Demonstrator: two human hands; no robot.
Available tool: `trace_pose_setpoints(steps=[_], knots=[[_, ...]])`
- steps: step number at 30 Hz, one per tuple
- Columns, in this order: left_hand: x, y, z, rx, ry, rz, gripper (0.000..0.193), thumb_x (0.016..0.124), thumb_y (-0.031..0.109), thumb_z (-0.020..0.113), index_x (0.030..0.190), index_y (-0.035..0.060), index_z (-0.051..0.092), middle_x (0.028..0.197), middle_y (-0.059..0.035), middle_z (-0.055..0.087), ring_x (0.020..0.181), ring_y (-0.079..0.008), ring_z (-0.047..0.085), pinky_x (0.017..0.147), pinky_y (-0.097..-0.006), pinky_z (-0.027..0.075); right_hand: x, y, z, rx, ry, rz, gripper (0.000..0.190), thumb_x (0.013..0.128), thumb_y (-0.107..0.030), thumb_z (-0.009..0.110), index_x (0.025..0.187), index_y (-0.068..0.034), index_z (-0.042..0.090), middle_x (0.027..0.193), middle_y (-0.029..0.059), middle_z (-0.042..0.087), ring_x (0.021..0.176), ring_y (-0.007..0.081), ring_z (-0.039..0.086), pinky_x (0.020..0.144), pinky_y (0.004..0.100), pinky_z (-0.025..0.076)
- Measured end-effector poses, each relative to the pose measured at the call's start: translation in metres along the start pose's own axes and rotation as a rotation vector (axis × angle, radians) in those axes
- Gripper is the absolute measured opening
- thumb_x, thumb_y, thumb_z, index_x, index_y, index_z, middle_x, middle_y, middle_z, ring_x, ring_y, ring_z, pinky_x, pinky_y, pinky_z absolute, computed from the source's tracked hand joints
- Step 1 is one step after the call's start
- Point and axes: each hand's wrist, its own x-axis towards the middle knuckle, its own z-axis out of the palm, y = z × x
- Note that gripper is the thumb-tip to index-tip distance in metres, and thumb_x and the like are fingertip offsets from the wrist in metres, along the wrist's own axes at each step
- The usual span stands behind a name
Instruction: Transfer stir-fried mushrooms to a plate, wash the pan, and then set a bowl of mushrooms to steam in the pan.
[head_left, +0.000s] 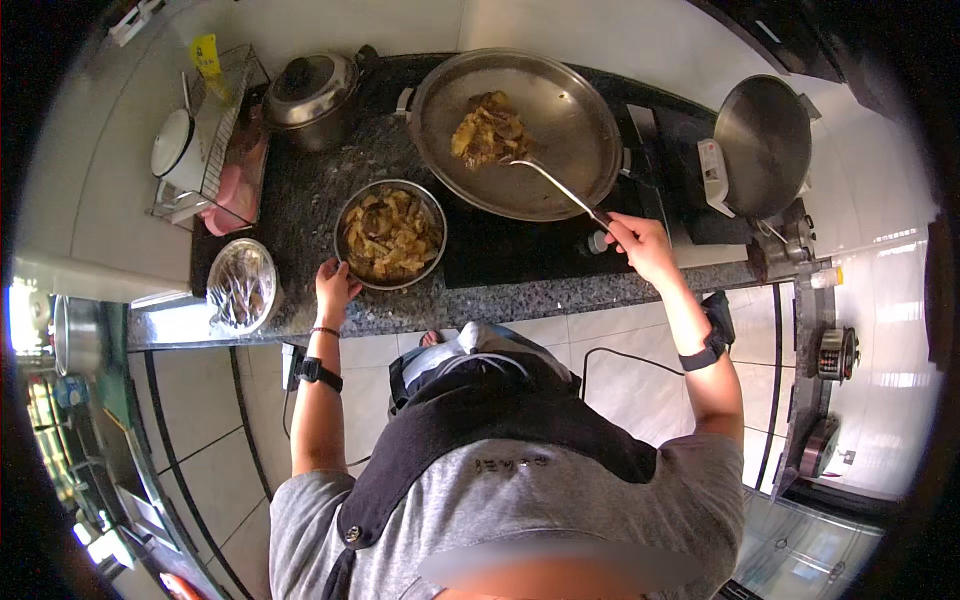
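My right hand (641, 244) grips the dark handle of a metal cooking spatula (556, 184). Its head reaches into a large, shallow metal wok (574, 142), at the edge of a heap of brown cooked food (491, 133). The wok stands over a black cooktop (517, 255). My left hand (335, 289) holds the near left rim of a round metal bowl (442, 232) on the counter. Similar brown, sliced food (391, 236) fills this bowl. What the food is made of I cannot tell.
A bowl covered with clear film (242, 285) sits near the counter's front edge. Further back are a lidded pot (311, 90) and a wire rack (240, 112) with a pink container (229, 202). An upright dark pan (765, 146) leans at the right.
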Motion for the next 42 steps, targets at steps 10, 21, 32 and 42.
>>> trace_pose_setpoints(steps=[10, 21, 32, 42], knots=[[0.008, -0.011, 0.005, -0.015, 0.095, 0.059, 0.029, 0.088, 0.029, 0.04, 0.105, 0.0052, 0.043, 0.074, -0.0019, 0.05, 0.057, -0.01, 0.05, 0.055, -0.0268, 0.046, -0.029, -0.065, -0.004, 0.033, -0.141, -0.118, 0.026, 0.083, -0.017, 0.05, 0.103, -0.002, 0.057, 0.068, 0.0029, 0.06, 0.057, 0.0066, 0.051, 0.053, 0.0204, 0.042], [-0.01, -0.019, -0.023, -0.203, 0.134, 0.097, 0.035, 0.086, 0.039, 0.04, 0.102, 0.0083, 0.039, 0.073, -0.0031, 0.051, 0.055, -0.0112, 0.05, 0.05, -0.0238, 0.044, -0.03, -0.056, 0.09, 0.008, -0.415, -0.146, 0.023, 0.082, -0.019, 0.05, 0.099, -0.008, 0.059, 0.065, 0.0035, 0.06, 0.051, 0.0085, 0.05, 0.049, 0.0228, 0.04], [-0.082, -0.054, -0.046, -0.294, 0.251, 0.227, 0.035, 0.086, 0.029, 0.047, 0.113, 0.0088, 0.039, 0.088, -0.0024, 0.051, 0.061, -0.0082, 0.051, 0.056, -0.0216, 0.043, 0.026, -0.165, 0.112, -0.657, -0.737, -0.05, 0.026, 0.079, -0.016, 0.044, 0.063, 0.001, 0.055, 0.051, 0.0116, 0.054, 0.04, 0.0206, 0.053, 0.037, 0.0326, 0.043], [-0.112, -0.069, -0.05, -0.296, 0.273, 0.259, 0.03, 0.085, 0.018, 0.049, 0.11, 0.0058, 0.04, 0.077, -0.004, 0.049, 0.052, -0.0056, 0.045, 0.048, -0.0182, 0.04, 0.054, -0.31, 0.12, -1.165, -0.869, -0.048, 0.028, 0.076, -0.015, 0.041, 0.063, 0.004, 0.056, 0.054, 0.0104, 0.055, 0.041, 0.0173, 0.049, 0.035, 0.0308, 0.04]])
